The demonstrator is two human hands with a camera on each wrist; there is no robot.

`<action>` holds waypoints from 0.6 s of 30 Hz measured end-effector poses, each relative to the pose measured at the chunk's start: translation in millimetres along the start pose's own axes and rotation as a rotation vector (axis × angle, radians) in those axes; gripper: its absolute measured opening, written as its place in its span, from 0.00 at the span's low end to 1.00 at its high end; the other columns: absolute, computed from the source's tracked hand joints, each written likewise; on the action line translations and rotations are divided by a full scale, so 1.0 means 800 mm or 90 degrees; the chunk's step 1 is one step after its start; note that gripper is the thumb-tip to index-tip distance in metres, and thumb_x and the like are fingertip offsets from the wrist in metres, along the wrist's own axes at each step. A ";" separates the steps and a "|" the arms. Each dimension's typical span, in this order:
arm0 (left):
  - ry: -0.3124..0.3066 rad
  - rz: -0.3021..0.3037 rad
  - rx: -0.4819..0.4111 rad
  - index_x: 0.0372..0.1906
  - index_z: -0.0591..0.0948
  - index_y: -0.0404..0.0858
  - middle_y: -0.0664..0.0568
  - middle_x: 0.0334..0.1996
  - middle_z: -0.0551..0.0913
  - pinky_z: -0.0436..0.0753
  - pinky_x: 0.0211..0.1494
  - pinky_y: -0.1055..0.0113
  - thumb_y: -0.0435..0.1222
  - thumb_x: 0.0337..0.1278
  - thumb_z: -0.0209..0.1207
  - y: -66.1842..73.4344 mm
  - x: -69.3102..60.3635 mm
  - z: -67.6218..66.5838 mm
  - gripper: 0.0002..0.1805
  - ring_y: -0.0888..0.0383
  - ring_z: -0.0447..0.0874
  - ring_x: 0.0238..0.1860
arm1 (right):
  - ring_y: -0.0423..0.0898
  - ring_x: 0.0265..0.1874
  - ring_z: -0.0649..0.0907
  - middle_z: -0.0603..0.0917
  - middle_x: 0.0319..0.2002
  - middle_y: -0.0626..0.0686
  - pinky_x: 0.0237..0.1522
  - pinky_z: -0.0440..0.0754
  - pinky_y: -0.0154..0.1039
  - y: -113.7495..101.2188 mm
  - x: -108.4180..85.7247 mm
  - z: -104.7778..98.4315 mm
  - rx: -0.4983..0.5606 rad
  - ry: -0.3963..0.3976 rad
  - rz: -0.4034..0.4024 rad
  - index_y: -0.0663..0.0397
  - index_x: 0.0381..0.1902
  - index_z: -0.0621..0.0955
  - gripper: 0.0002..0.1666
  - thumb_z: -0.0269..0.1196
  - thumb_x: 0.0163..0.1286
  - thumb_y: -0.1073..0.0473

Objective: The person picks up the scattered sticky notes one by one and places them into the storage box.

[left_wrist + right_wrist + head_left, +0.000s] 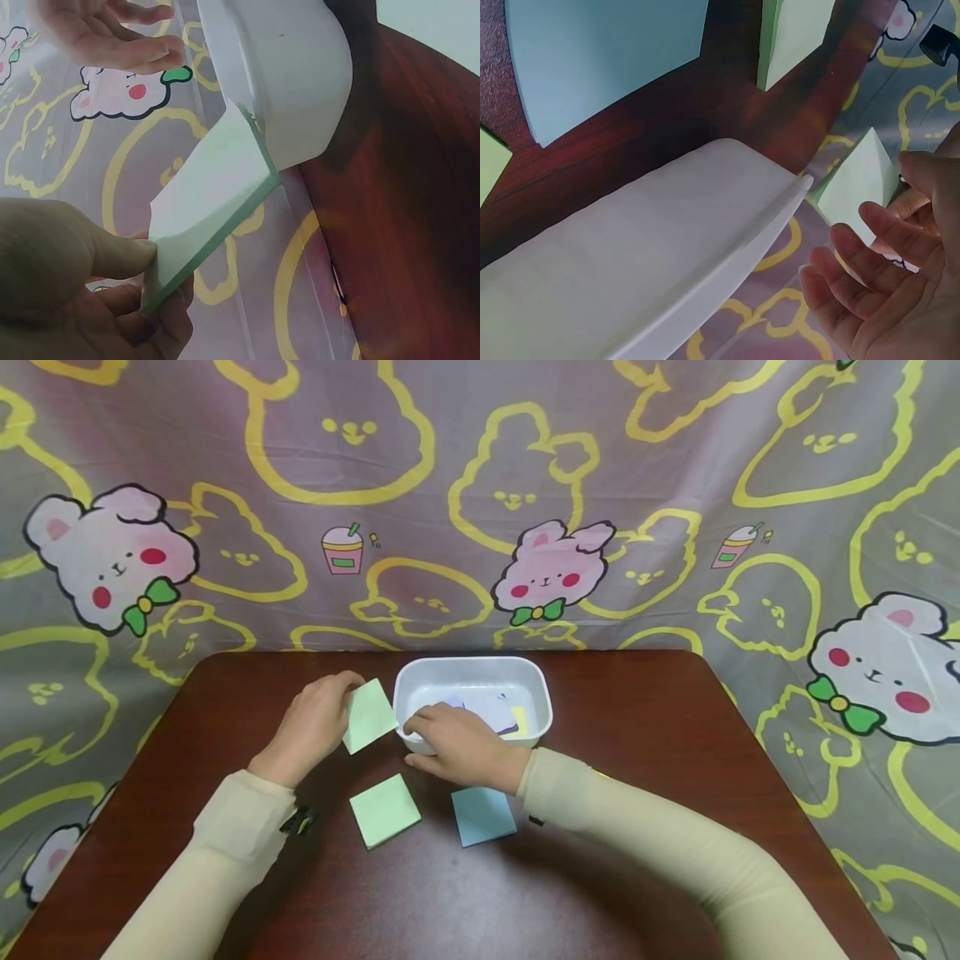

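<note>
My left hand (311,722) pinches a light green sticky note pad (371,717) between thumb and fingers, just left of the white plastic basin (547,693). In the left wrist view the pad (214,191) is tilted, one corner by the basin's rim. My right hand (465,743) is over the basin's near left rim with fingers loosely bent; in the right wrist view nothing is in its fingers (874,274). Inside the basin are a pale purple pad (491,712) and a yellow pad (521,720), partly hidden by the right hand.
A second light green pad (385,810) and a blue pad (483,827) lie on the brown table (637,718) in front of the basin. Part of a yellow-green pad (490,165) shows in the right wrist view. A patterned curtain (660,468) hangs behind the table.
</note>
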State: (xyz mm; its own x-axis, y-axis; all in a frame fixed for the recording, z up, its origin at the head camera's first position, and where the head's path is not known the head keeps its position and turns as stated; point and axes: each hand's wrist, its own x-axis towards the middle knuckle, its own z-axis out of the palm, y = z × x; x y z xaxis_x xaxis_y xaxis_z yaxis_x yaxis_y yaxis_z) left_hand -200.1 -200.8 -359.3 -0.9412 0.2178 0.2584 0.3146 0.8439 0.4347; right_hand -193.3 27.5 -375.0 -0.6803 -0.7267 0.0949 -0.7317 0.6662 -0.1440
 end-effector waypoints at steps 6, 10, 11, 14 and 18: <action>0.008 0.011 -0.001 0.52 0.81 0.31 0.36 0.44 0.86 0.79 0.46 0.43 0.25 0.70 0.49 0.005 0.007 0.000 0.13 0.40 0.84 0.43 | 0.47 0.52 0.83 0.84 0.52 0.48 0.54 0.81 0.44 0.006 0.000 -0.002 -0.008 0.006 -0.008 0.49 0.57 0.80 0.23 0.63 0.72 0.43; 0.011 0.015 -0.001 0.52 0.81 0.31 0.35 0.45 0.86 0.79 0.46 0.43 0.25 0.71 0.48 0.008 0.012 0.000 0.13 0.40 0.83 0.44 | 0.47 0.51 0.83 0.84 0.51 0.48 0.55 0.81 0.43 0.009 0.000 -0.005 -0.006 0.016 -0.012 0.50 0.56 0.81 0.22 0.63 0.72 0.44; 0.010 0.014 -0.001 0.52 0.81 0.31 0.35 0.45 0.86 0.79 0.46 0.43 0.25 0.71 0.48 0.008 0.012 0.000 0.13 0.40 0.83 0.44 | 0.47 0.51 0.83 0.84 0.51 0.48 0.55 0.81 0.43 0.010 0.000 -0.005 -0.004 0.016 -0.011 0.50 0.56 0.81 0.22 0.63 0.72 0.44; 0.009 0.013 -0.001 0.52 0.81 0.31 0.35 0.45 0.85 0.79 0.46 0.44 0.25 0.71 0.48 0.009 0.014 0.001 0.14 0.40 0.83 0.44 | 0.48 0.50 0.83 0.84 0.50 0.49 0.55 0.81 0.44 0.012 -0.001 -0.007 0.007 0.019 -0.006 0.50 0.55 0.81 0.21 0.63 0.72 0.45; 0.009 0.018 -0.001 0.52 0.81 0.31 0.36 0.45 0.85 0.79 0.45 0.44 0.25 0.70 0.49 0.011 0.017 0.003 0.13 0.40 0.83 0.44 | 0.48 0.49 0.83 0.85 0.50 0.50 0.54 0.81 0.45 0.017 -0.001 -0.007 0.032 0.029 -0.001 0.51 0.54 0.81 0.20 0.63 0.73 0.45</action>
State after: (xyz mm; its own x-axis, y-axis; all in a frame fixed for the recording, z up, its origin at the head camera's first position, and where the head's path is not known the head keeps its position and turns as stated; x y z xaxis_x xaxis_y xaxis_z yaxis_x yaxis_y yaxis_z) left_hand -210.8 -189.4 -353.8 -0.9304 0.2343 0.2819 0.3407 0.8367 0.4288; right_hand -202.6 38.3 -371.6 -0.6815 -0.7183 0.1399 -0.7303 0.6553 -0.1929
